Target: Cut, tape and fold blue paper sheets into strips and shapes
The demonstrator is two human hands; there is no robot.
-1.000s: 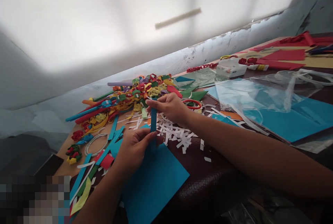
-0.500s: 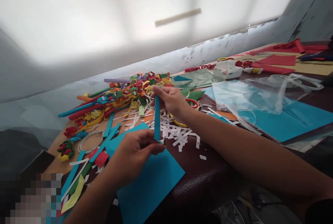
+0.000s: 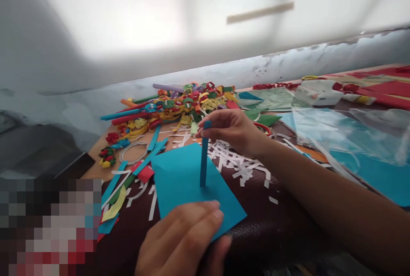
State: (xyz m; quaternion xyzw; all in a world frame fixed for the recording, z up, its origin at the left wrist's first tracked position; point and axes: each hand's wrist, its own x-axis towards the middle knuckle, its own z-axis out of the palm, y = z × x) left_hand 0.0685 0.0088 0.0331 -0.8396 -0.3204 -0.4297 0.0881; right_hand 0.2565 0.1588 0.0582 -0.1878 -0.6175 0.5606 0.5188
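My right hand (image 3: pixel 230 130) pinches the top of a narrow blue paper strip (image 3: pixel 203 162), which hangs upright above a blue paper sheet (image 3: pixel 179 169). The strip's lower end is over or against the middle of that sheet; which one I cannot tell. At the sheet's near edge is my left hand (image 3: pixel 188 235), its thumb below the edge and its fingers on top, gripping the paper. White paper scraps (image 3: pixel 237 158) lie just beyond the sheet, under my right forearm.
Colourful paper chains (image 3: pixel 188 103) are heaped at the back. Cut strips (image 3: pixel 150 156) and a white ring (image 3: pixel 133 153) lie to the left. At the right are clear plastic sleeves (image 3: pixel 320 126), blue sheets (image 3: pixel 378 173) and a white box (image 3: pixel 317 92). A pixelated patch covers the lower left.
My left hand has let go of the strip's lower end and moved down to the sheet's near edge. My right hand still holds the strip's top. The view has shifted left.
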